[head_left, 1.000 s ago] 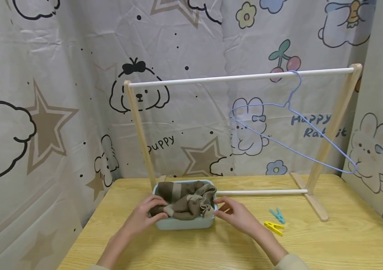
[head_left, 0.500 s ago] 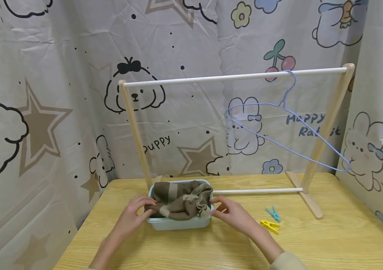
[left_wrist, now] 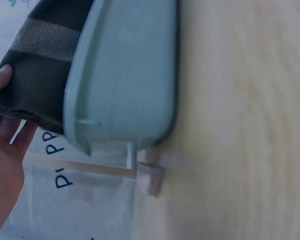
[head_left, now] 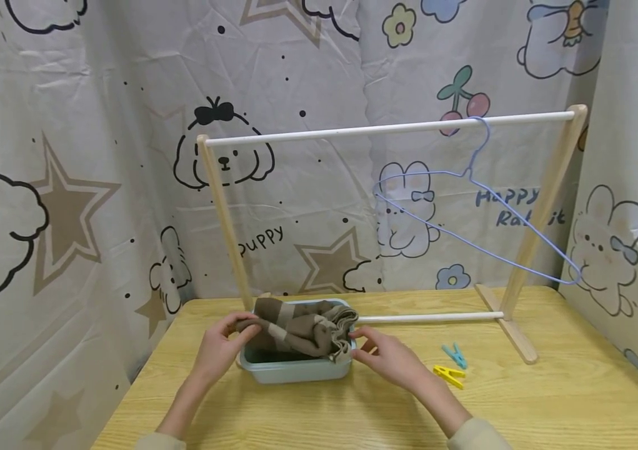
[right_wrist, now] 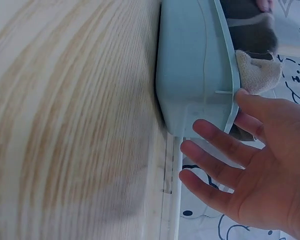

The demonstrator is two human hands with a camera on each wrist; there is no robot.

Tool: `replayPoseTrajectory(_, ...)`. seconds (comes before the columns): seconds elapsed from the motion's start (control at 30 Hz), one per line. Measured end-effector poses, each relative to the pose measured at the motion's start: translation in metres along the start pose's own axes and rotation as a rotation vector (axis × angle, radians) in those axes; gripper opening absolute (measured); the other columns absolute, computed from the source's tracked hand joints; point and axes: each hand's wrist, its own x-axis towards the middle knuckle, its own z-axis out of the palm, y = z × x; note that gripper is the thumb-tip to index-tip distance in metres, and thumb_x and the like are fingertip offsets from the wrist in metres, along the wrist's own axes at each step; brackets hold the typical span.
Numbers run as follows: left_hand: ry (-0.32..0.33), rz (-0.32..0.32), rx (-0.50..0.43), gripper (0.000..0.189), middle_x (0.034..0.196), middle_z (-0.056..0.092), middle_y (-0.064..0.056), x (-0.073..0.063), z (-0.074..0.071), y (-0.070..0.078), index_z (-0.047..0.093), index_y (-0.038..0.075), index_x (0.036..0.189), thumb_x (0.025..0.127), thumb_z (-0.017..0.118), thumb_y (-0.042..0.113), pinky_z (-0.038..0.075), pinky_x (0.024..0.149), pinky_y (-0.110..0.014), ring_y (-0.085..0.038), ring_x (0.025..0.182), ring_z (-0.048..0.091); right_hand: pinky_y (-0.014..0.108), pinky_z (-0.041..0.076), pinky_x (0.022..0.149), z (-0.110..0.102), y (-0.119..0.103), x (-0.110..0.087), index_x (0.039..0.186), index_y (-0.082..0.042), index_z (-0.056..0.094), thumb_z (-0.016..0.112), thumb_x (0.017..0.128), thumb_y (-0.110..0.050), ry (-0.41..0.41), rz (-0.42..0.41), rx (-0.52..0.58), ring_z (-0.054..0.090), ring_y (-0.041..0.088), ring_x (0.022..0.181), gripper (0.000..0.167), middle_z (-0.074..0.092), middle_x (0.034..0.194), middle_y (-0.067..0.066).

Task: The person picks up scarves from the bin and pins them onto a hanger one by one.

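A light blue-green plastic tub [head_left: 296, 372] stands on the table with a bunched brown cloth with beige stripes [head_left: 296, 326] in it. At the tub's left end, my left hand [head_left: 217, 350] pinches a corner of the cloth between thumb and fingers, raised above the rim. The left wrist view shows that striped corner [left_wrist: 40, 65] stretched out over the rim. My right hand [head_left: 388, 359] is at the tub's right end. Its thumb and index finger pinch the tub's rim [right_wrist: 231, 65], with the other fingers spread outside. A frilled part of the cloth lies close to that thumb.
Behind the tub stands a wooden rack with a white top rail [head_left: 341, 132]. A lilac wire hanger [head_left: 437, 222] hangs from its right half. A blue clothespin [head_left: 456, 356] and a yellow clothespin [head_left: 449, 375] lie on the table [head_left: 397, 425] right of my right hand.
My left hand has lifted the cloth's left corner up and away from the tub's near side, uncovering part of the inside. The right hand has stayed at the rim; the head view shifted slightly.
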Motion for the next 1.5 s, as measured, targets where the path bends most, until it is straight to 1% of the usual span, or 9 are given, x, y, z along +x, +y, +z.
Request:
replayPoseTrajectory(0.13,0.086,0.120,-0.058,0.015,0.096,0.069,0.000,0.010,0.000,0.006,0.071,0.011,0.102,0.089,0.072,0.002,0.049,0.064,-0.016,-0.001,0.073,0.058,0.035,0.053,0.066,0.000,-0.001,0.000,0.130,-0.021,0.061,0.063,0.095,-0.045,0.007,0.002,-0.021,0.068,0.018,0.084,0.043,0.072,0.098,0.001)
replayPoseTrajectory(0.23,0.085,0.184,-0.034,0.016,0.093,0.067,-0.001,0.013,0.001,0.004,0.072,0.011,0.094,0.090,0.069,-0.003,0.045,0.060,-0.017,-0.002,0.073,0.053,0.035,0.053,0.066,-0.001,-0.002,0.000,0.130,-0.021,0.061,0.063,0.095,-0.046,0.006,0.001,-0.022,0.069,0.019,0.085,0.043,0.072,0.098,0.001)
replayPoseTrajectory(0.43,-0.083,0.224,0.109,0.021,0.095,0.066,0.004,0.002,0.005,-0.015,0.073,0.017,0.094,0.090,0.067,-0.003,0.047,0.063,-0.020,-0.002,0.076,0.054,0.034,0.052,0.064,-0.002,-0.005,0.000,0.129,-0.022,0.061,0.064,0.095,-0.043,0.020,0.000,-0.024,0.069,0.019,0.083,0.040,0.073,0.097,0.002)
replayPoseTrajectory(0.57,-0.200,0.221,0.215,0.027,0.109,0.064,0.009,-0.008,0.006,-0.024,0.070,0.026,0.110,0.087,0.076,0.012,0.054,0.082,-0.030,-0.005,0.097,0.060,0.033,0.053,0.064,-0.003,-0.006,0.000,0.128,-0.022,0.062,0.065,0.095,-0.041,0.029,-0.002,-0.023,0.069,0.018,0.082,0.038,0.073,0.096,0.001)
replayPoseTrajectory(0.7,-0.238,0.214,0.291,0.045,0.117,0.059,0.010,-0.012,0.008,-0.021,0.065,0.029,0.121,0.079,0.083,0.031,0.053,0.090,-0.039,-0.010,0.108,0.059,0.035,0.054,0.066,-0.003,-0.004,-0.001,0.128,-0.022,0.062,0.065,0.095,-0.041,0.032,-0.004,-0.023,0.069,0.019,0.085,0.038,0.073,0.098,0.002)
replayPoseTrajectory(0.87,-0.137,0.287,0.463,0.057,0.111,0.060,0.008,-0.014,0.021,-0.016,0.067,0.027,0.117,0.068,0.087,0.048,0.052,0.080,-0.039,-0.014,0.094,0.061,0.035,0.054,0.067,-0.002,-0.002,-0.001,0.128,-0.021,0.062,0.064,0.096,-0.039,0.030,-0.005,-0.004,0.069,0.020,0.086,0.037,0.072,0.097,0.002)
replayPoseTrajectory(0.97,-0.047,0.332,0.517,0.052,0.104,0.063,0.006,-0.015,0.030,-0.016,0.070,0.025,0.110,0.066,0.088,0.046,0.051,0.076,-0.039,-0.015,0.089,0.062,0.035,0.054,0.067,0.000,-0.001,-0.001,0.129,-0.021,0.061,0.064,0.096,-0.039,0.027,-0.010,0.005,0.069,0.020,0.085,0.037,0.072,0.097,0.002)
replayPoseTrajectory(1.3,0.040,0.336,0.395,0.031,0.099,0.066,0.007,-0.017,0.037,-0.016,0.075,0.022,0.098,0.070,0.087,0.014,0.049,0.080,-0.040,-0.012,0.090,0.063,0.035,0.054,0.066,0.001,0.000,-0.001,0.128,-0.021,0.062,0.065,0.095,-0.039,0.034,-0.009,-0.005,0.069,0.019,0.085,0.037,0.073,0.095,0.001)
replayPoseTrajectory(1.5,0.078,0.275,0.280,0.032,0.100,0.065,0.006,-0.011,0.036,-0.009,0.075,0.020,0.098,0.072,0.086,0.005,0.050,0.078,-0.021,-0.014,0.091,0.062,0.034,0.053,0.066,0.001,0.002,-0.001,0.128,-0.022,0.062,0.065,0.095,-0.040,0.043,-0.005,-0.021,0.069,0.018,0.084,0.037,0.073,0.095,0.000)
